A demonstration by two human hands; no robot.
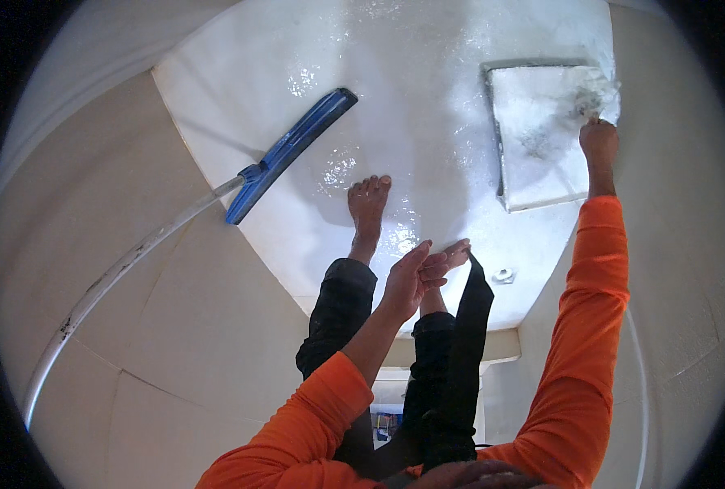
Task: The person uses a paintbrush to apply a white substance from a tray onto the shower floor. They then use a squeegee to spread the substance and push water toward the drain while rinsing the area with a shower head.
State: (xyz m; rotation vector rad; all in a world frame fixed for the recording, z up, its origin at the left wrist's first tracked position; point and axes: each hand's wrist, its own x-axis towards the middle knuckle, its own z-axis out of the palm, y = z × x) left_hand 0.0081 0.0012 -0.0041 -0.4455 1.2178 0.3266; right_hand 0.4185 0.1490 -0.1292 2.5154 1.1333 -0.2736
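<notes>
A blurred greyish wad (pixel 591 101) is gripped in the curled fingers of the right hand (pixel 599 144) at the far right corner of a white panel (pixel 533 175) on the wet floor (pixel 428 61). The left hand (pixel 409 282) is held near a bare foot (pixel 458 253), its fingers loosely bent and parted.

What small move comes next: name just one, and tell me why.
I'd probably draw the right hand leftward over the white panel: it grips a pale wad, blurred in the picture, near the panel's right edge, while a grey patch shows closer to the panel's middle.
</notes>
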